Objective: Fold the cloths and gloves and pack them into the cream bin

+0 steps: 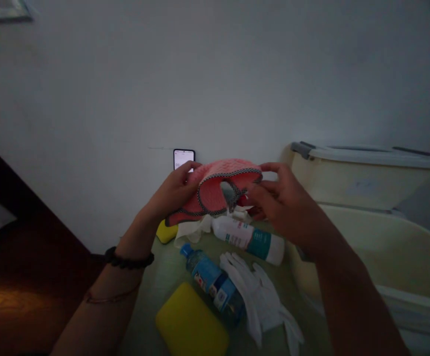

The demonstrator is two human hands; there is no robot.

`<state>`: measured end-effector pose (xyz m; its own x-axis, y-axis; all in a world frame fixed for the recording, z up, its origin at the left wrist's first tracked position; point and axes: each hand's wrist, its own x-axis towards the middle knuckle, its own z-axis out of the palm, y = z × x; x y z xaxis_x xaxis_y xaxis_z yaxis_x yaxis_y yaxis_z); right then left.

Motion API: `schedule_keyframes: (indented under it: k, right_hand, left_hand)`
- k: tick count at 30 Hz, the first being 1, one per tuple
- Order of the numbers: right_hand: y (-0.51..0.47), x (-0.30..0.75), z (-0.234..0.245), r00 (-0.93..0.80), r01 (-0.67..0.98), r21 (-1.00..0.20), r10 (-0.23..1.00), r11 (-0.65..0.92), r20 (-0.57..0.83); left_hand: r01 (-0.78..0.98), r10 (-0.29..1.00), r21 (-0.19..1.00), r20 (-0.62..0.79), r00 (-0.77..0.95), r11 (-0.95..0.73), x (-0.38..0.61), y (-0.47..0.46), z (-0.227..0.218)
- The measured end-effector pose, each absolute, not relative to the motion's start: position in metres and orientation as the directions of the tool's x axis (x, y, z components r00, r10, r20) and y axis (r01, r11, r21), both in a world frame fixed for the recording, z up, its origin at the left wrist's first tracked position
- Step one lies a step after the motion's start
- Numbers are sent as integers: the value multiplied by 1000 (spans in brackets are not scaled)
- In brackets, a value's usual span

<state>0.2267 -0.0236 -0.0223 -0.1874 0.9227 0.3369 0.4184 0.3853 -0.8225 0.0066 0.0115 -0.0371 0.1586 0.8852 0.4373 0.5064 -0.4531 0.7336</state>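
Both hands hold up a pink knitted cloth with a dark checked edging, above a pale green surface. My left hand grips its left side with thumb on top. My right hand pinches its right edge with curled fingers. Below the cloth lie a white and teal spray bottle, a blue-labelled water bottle, white gloves and a yellow sponge.
A phone with a lit screen leans against the white wall. A second yellow sponge and white paper lie under the cloth. A cream plastic tub stands at the right. Dark wooden floor lies at the left.
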Motion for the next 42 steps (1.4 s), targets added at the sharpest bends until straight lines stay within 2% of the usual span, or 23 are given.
schedule_keyframes:
  k: [3,6,8,11,14,17,20,28,33,42]
  right_hand:
    - [-27,227,-28,-363,623,-671,909,402,207]
    - [-27,227,-34,-513,731,-515,858,448,17]
    - [-25,228,-37,-554,750,-463,831,473,-48]
    - [-20,231,-41,-540,782,-404,840,475,-58]
    - [-17,233,-42,-460,858,-285,887,428,-53]
    - [-16,233,-43,-414,898,-194,908,395,-68]
    - [-12,228,-47,-396,912,-158,913,379,-95]
    - [-7,204,-68,-381,924,-103,914,369,-142]
    - [-8,203,-69,-365,931,-72,922,358,-127]
    - [-8,203,-65,-373,928,-42,918,371,-134]
  left_hand:
    - [631,847,661,531,-10,-407,10,11,-34]
    - [722,863,610,504,-35,-327,9,10,-31]
    - [778,908,568,418,11,-270,5,11,-32]
    - [854,962,457,222,160,-247,0,15,-38]
    - [857,944,416,11,329,-303,-2,17,-46]
    - [849,899,411,-135,417,-332,-2,18,-54]
    - [856,892,400,-167,419,-327,1,19,-59]
    - [831,880,377,-77,468,-409,16,22,-71]
    - [851,867,310,-132,480,-424,18,29,-75]
    - [855,866,327,-167,471,-402,16,24,-72]
